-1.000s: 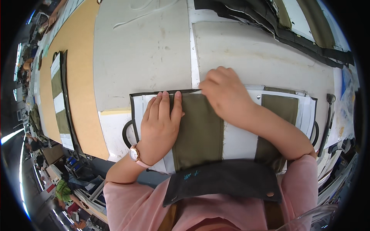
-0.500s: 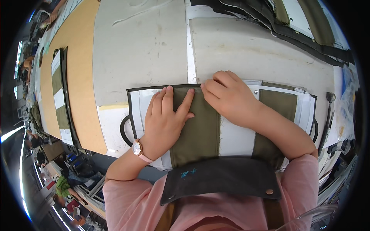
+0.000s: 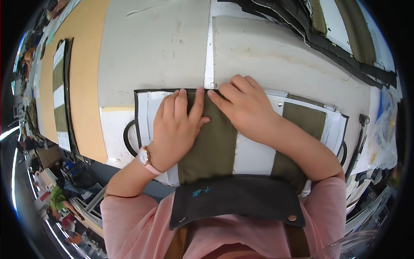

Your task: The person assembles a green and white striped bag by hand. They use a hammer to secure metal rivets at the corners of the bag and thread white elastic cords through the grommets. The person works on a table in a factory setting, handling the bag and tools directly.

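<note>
A wide fabric panel (image 3: 211, 142) with olive and white stripes, black binding and dark loop handles lies flat before me. My left hand (image 3: 179, 121) rests on its left part, fingers stretched toward the bound far edge. The index fingertip touches that edge. Close beside it, my right hand (image 3: 243, 101) is closed at the same edge with curled fingers, one digit pointing left along the binding. The part of the edge beneath those fingers is hidden. The panel's near side runs under my dark apron flap (image 3: 237, 198).
Similar striped panels lie stacked at the far right (image 3: 340, 26), and another lies on the tan board at left (image 3: 60, 95). A dark-handled tool (image 3: 360, 138) and clear plastic (image 3: 386, 138) are at the right edge. Other people work at far left.
The view has shifted slightly, so the scene sits more to the left. My left fingertips have moved up to the bound edge. My right hand has turned slightly, its leading digit now stretched along the edge.
</note>
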### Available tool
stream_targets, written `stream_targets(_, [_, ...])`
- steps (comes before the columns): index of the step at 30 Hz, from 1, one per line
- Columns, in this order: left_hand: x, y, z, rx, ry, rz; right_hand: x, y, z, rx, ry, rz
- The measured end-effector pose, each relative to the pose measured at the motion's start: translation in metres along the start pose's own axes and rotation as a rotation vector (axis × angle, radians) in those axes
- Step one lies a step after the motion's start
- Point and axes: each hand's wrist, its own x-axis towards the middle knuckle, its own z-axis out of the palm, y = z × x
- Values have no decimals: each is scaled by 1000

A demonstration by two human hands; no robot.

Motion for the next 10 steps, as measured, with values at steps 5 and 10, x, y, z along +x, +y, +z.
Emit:
stream_targets(5, [-3, 0, -8, 92, -25, -88, 2, -4, -1, 20, -35, 53])
stream_targets(10, [9, 21, -13, -27, -3, -117, -3, 1, 3, 148, -51, 284])
